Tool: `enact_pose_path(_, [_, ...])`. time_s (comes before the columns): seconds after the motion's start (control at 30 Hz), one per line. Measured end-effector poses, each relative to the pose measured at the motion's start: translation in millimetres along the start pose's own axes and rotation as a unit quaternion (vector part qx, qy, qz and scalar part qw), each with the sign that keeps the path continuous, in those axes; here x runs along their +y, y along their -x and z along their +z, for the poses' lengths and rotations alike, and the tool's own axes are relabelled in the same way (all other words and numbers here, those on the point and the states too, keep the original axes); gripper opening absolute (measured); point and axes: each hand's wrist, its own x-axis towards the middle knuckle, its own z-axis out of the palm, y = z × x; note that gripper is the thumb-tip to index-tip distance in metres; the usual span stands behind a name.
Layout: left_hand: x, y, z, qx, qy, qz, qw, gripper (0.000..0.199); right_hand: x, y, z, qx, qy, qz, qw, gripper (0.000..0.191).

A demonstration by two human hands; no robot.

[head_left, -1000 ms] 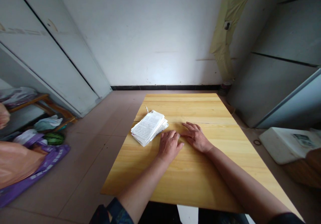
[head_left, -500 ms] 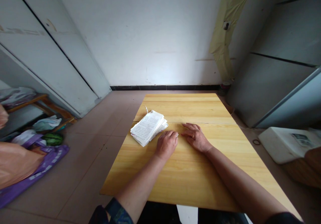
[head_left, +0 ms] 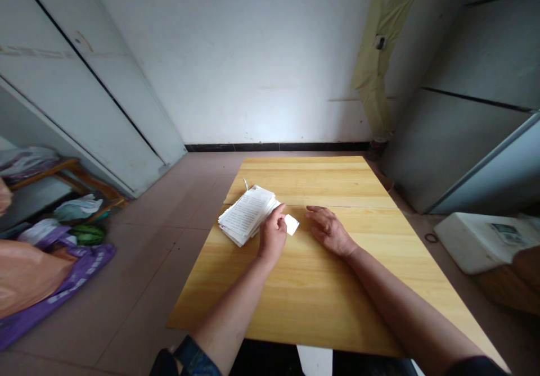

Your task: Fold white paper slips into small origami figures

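A small white piece of paper (head_left: 292,225) lies on the wooden table (head_left: 320,308) between my hands. My left hand (head_left: 272,235) is just to its left, index finger stretched forward and thumb side next to the paper's edge; the other fingers are partly hidden. Nothing shows clearly gripped in it. Beyond that hand, and partly covered by it, sits a stack of loose printed sheets (head_left: 248,213), with a thin strip sticking up at its far corner. My right hand (head_left: 331,232) rests on the tabletop right of the paper, fingers loosely spread and holding nothing.
A white wall (head_left: 261,55) with a dark baseboard stands behind the table. On the left are a cabinet (head_left: 97,84), a purple bag (head_left: 80,286) and a watermelon (head_left: 88,234) on the floor. To the right are a grey refrigerator (head_left: 472,134) and a white box (head_left: 472,241).
My left hand has shifted slightly left and its index finger has straightened, uncovering more of the white paper. The right hand has hardly moved.
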Motion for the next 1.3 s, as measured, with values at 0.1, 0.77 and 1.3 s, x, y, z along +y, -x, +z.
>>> enact_pose_path(0.1, [6.2,-5.5,7.0,-0.048,0.129,-0.12,0.983,0.05,-8.4,-1.9,-3.9,-0.001,-0.026,-0.029,0.999,0.044])
enact_pose_path(0.77, [-3.5,-7.5,5.8,-0.111,-0.008,0.071,0.991,0.035,-12.3,-5.4,4.3,0.001,0.179,-0.04,0.983,0.014])
enact_pose_path(1.3, [5.4,3.5,0.3,-0.161,-0.254,0.197,0.933,0.02,-2.3,0.5,-5.3,-0.021,0.134,-0.055,0.989,0.016])
